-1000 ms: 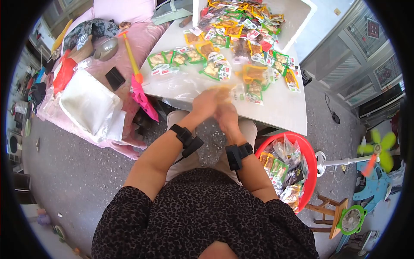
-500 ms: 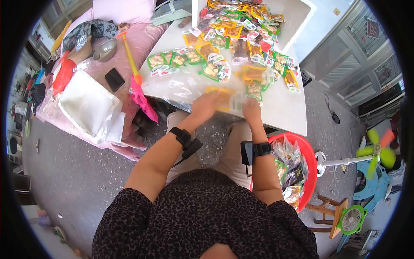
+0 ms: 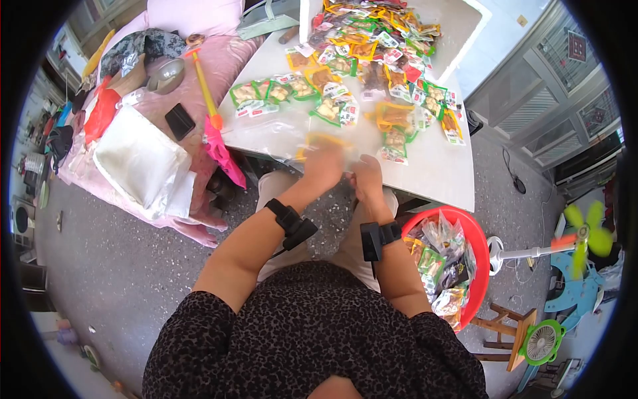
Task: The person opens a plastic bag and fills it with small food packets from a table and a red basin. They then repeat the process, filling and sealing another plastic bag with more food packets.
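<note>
My left hand (image 3: 324, 169) is at the table's front edge, closed round a yellow-edged food packet (image 3: 318, 140) that is smeared by motion. Close beside it, my right hand (image 3: 367, 177) has its fingers curled together; what they pinch, if anything, is hidden. A clear plastic bag (image 3: 269, 135) lies flat on the table to the left of my left hand. Just beyond my right hand, a green-edged packet (image 3: 395, 141) lies against a yellow-edged packet (image 3: 393, 116). Several green-edged packets (image 3: 279, 90) are spread in a row further back.
A white foam box (image 3: 458, 41) lies with its opening toward me, and a heap of packets (image 3: 372, 33) spills from it onto the white table (image 3: 438, 176). A red basin (image 3: 477, 266) of packaged goods stands by my right arm. A pink-covered bed (image 3: 222, 60) is left.
My right hand has moved left and toward me, away from the green-edged packet, to beside my left hand. My left hand has shifted slightly, still with the yellow-edged packet.
</note>
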The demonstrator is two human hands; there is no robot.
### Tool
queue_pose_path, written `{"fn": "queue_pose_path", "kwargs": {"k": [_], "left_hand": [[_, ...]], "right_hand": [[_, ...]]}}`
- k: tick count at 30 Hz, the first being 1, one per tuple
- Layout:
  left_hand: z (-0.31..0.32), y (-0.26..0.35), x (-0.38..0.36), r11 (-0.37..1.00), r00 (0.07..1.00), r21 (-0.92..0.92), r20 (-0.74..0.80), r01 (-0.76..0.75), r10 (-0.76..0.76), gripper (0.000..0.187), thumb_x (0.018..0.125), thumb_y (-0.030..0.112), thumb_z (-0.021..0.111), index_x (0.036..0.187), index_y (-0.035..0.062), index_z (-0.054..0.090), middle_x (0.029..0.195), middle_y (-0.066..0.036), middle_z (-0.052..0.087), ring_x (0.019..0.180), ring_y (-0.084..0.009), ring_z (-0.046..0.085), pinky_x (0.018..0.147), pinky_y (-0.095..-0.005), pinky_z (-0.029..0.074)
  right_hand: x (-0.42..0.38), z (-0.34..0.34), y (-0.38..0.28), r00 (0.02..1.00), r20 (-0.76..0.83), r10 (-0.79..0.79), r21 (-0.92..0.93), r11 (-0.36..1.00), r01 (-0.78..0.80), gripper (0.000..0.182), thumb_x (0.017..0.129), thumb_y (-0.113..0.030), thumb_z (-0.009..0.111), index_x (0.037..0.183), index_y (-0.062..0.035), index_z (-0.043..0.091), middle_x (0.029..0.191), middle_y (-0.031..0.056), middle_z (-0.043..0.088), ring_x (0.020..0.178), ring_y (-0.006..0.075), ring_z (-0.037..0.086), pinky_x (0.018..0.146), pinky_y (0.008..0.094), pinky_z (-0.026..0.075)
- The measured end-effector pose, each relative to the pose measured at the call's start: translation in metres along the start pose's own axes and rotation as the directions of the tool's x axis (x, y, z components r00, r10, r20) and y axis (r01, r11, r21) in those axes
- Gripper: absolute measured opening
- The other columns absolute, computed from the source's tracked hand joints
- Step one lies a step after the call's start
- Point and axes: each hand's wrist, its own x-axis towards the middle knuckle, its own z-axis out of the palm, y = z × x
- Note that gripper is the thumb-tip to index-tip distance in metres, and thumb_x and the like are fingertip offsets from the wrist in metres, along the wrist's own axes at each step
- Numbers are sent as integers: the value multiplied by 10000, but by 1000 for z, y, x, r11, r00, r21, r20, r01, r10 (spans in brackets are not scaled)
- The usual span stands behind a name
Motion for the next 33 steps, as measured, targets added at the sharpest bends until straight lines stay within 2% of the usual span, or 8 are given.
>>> {"fn": "queue_pose_path", "kwargs": {"k": [9, 11, 16, 18, 22, 25, 32, 33], "left_hand": [[-16, -5, 3, 987, 990, -160, -143, -12, -11, 120, 724, 122, 447, 778, 33, 505, 731, -177, 511, 721, -346, 499, 616, -428, 392], [-19, -5, 2, 981, 991, -190, -134, -32, 6, 122, 721, 116, 451, 790, 30, 504, 735, -174, 512, 729, -341, 496, 625, -421, 392], [6, -21, 0, 981, 986, -184, -162, -56, 26, 112, 715, 103, 452, 788, 32, 498, 743, -162, 515, 735, -334, 493, 630, -414, 388], [11, -25, 0, 978, 987, -200, -158, -51, 19, 105, 712, 105, 454, 774, 30, 493, 742, -158, 515, 737, -331, 492, 633, -411, 387], [10, -26, 2, 976, 998, -219, -56, 16, -29, 104, 711, 117, 454, 740, 20, 478, 729, -162, 510, 739, -328, 491, 637, -409, 386], [15, -29, 3, 974, 998, -228, -63, -11, -4, 116, 711, 131, 454, 725, 17, 471, 727, -166, 508, 736, -329, 491, 641, -408, 387], [3, -21, -3, 990, 1000, -141, -4, 9, -10, 130, 721, 152, 445, 722, 27, 481, 765, -166, 508, 738, -337, 498, 646, -414, 406], [-1, -18, -5, 994, 999, -106, 30, 29, -26, 133, 724, 155, 442, 724, 28, 482, 768, -165, 507, 740, -337, 499, 644, -416, 409]], "right_hand": [[38, 24, 15, 904, 361, -229, -280, 898, 339, 64, 763, -72, 477, 799, -28, 506, 716, 40, 519, 627, 117, 505, 502, 259, 394], [18, 26, -16, 941, 323, -100, 15, 995, 101, 74, 758, -94, 497, 808, -39, 504, 698, 39, 513, 606, 130, 528, 467, 244, 391], [73, -22, -31, 954, 89, -286, -296, 907, 300, 109, 727, -111, 521, 785, -19, 517, 746, 94, 552, 641, 184, 559, 519, 276, 428], [110, -51, -35, 655, 51, -754, -734, 417, 536, 193, 700, -107, 522, 853, 10, 516, 834, 169, 553, 716, 280, 556, 622, 323, 441], [140, -98, -66, 470, -136, -872, -878, 326, 351, 335, 677, -137, 524, 946, 61, 494, 904, 221, 539, 843, 351, 518, 746, 386, 407], [162, -117, -79, 717, -213, -664, -864, 471, 179, 400, 650, -188, 553, 953, 62, 476, 931, 231, 534, 875, 349, 516, 755, 389, 404], [203, -135, -76, 785, 3, -619, -931, 286, 228, 354, 604, -277, 604, 689, 58, 526, 614, 211, 537, 615, 329, 545, 542, 372, 423], [166, -113, -98, 915, -46, -401, -787, 579, 214, 303, 629, -226, 605, 729, 51, 530, 699, 185, 557, 648, 269, 556, 526, 334, 433]]}}
